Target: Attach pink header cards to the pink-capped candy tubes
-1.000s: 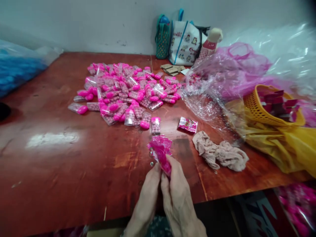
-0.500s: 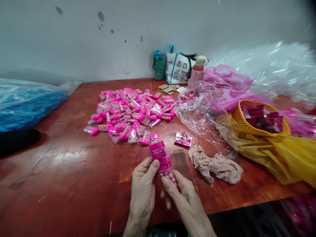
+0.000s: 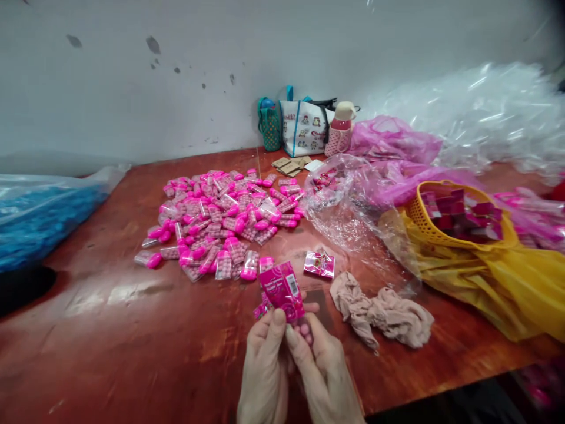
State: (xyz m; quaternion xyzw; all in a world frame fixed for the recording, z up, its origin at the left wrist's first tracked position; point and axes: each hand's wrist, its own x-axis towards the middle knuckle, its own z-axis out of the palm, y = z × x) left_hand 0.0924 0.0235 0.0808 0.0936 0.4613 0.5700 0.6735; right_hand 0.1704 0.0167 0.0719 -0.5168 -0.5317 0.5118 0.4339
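A pink printed label (image 3: 282,290) with a barcode stands tilted between my hands. My left hand (image 3: 265,362) pinches its lower left edge between thumb and fingers. Below the label, a clear bottle of pink candy balls (image 3: 304,331) shows, largely covered by label and fingers. My right hand (image 3: 321,362) is closed around that bottle, its thumb tip close to the left thumb. Just beyond lies a heap of clear candy bottles with pink caps (image 3: 220,218). A shiny pink packet of labels (image 3: 319,265) rests on the table to the right.
A crumpled beige cloth (image 3: 384,312) lies right of my hands. Farther right, a yellow basket (image 3: 430,227) of dark pink pieces sits on a yellow bag (image 3: 477,282). Clear plastic film (image 3: 348,218), a white bag (image 3: 304,129) and a bottle (image 3: 341,126) are behind. Blue-filled plastic (image 3: 48,212) lies left.
The label has turned, now showing its barcode and printed text. My hands have come closer together around label and bottle. The view has shifted slightly.
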